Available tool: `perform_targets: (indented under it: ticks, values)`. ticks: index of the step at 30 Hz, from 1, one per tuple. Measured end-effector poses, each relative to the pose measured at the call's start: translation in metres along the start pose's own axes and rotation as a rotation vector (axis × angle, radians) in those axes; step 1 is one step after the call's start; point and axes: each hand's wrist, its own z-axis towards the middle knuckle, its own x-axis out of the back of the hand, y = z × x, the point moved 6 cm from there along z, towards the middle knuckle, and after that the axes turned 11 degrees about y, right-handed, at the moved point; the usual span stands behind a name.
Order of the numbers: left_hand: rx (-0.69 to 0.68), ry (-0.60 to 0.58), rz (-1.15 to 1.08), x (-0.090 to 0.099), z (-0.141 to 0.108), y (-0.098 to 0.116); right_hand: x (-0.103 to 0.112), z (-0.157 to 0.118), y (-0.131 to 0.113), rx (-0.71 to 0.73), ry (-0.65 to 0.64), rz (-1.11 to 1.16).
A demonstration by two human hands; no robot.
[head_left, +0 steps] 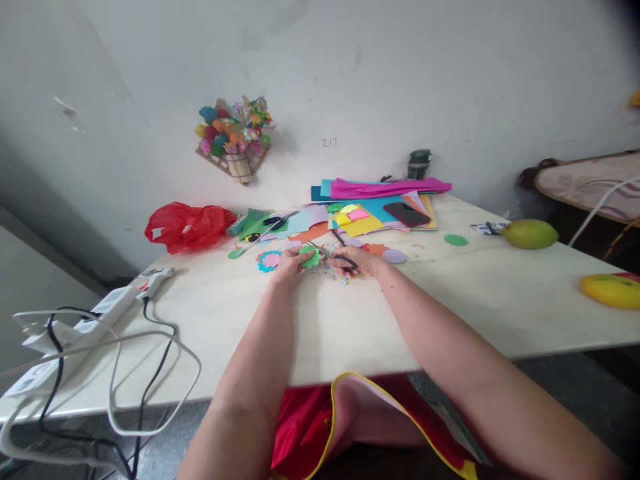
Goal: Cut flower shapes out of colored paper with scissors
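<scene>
Between the fingers of my left hand (289,262) is a green paper flower (311,257) with a scalloped edge. My right hand (361,259) grips dark-handled scissors (347,262), whose blades point left at the flower's edge. Just left of my left hand lies a blue and pink paper flower (270,261) on the table. Small paper scraps (345,280) are scattered under the scissors. An orange paper piece (377,249) and a lilac paper oval (395,256) rest right of my right hand.
Behind the hands lie colored paper sheets (367,223), a phone (407,214) and a second pair of scissors (280,221). A red plastic bag (187,227) sits back left. A power strip (75,340) with loose cables lines the left edge. Mangoes (530,234) lie right.
</scene>
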Motion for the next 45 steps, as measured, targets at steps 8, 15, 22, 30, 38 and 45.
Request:
perform_targets:
  ticks: [8, 15, 22, 30, 38, 45]
  values:
    - [-0.004, -0.011, 0.001, 0.0, -0.001, 0.001, 0.001, 0.005, 0.005, 0.045, -0.02, -0.018]
    - [0.01, -0.007, -0.011, 0.0, -0.001, 0.001, 0.001, -0.001, -0.001, 0.04, 0.002, -0.041]
    - [0.004, -0.003, -0.027, 0.0, 0.0, 0.001, -0.001, -0.004, -0.005, 0.016, 0.01, -0.039]
    - [0.009, -0.014, -0.003, 0.0, 0.0, 0.0, -0.001, 0.0, -0.001, 0.028, 0.003, -0.043]
    - [-0.003, -0.022, -0.008, 0.002, 0.002, -0.002, 0.0, -0.003, -0.004, 0.012, 0.009, -0.026]
    - [0.004, -0.038, -0.024, 0.001, 0.002, -0.002, 0.001, 0.0, 0.0, 0.001, 0.026, -0.003]
